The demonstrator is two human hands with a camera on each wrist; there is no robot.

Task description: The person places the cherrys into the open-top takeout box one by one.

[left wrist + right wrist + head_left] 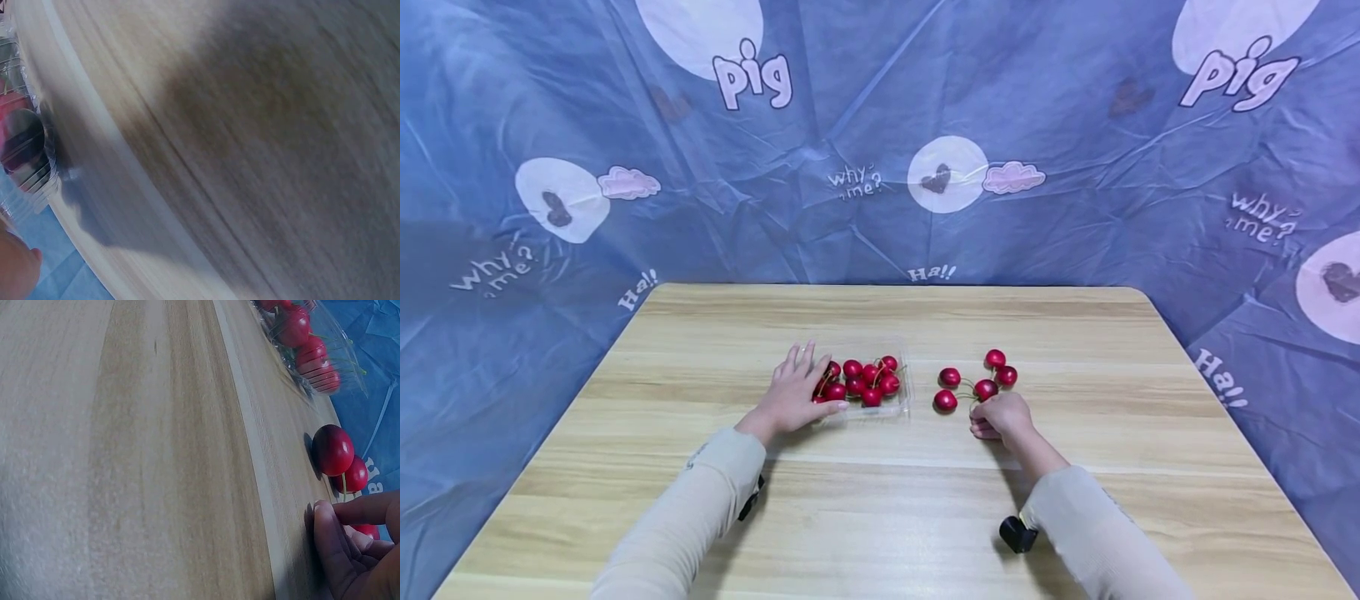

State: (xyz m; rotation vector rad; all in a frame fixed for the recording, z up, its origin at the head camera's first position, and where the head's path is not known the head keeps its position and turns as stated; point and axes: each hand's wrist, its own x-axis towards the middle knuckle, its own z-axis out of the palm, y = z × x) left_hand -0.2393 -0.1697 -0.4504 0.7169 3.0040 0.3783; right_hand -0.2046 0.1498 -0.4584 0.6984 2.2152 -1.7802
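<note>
My left hand (792,397) rests with spread fingers over the left end of a clear plastic box (905,403). Several red cherries (871,397) with green stems lie inside it, some partly covered by that hand. To the right of the box, my right hand (1003,416) is at the near side of a loose group of cherries (945,402). Its thumb (328,534) and forefinger pinch a thin green cherry stem (344,486). The cherry nearest that hand (986,389) sits just beyond the knuckles. In the left wrist view, only a fingertip (17,265) shows beside the box.
Everything lies on a wood-grain table (865,517), its far edge against a blue printed cloth (865,233). A black wrist camera (1018,534) hangs under the right sleeve, and another (751,500) under the left.
</note>
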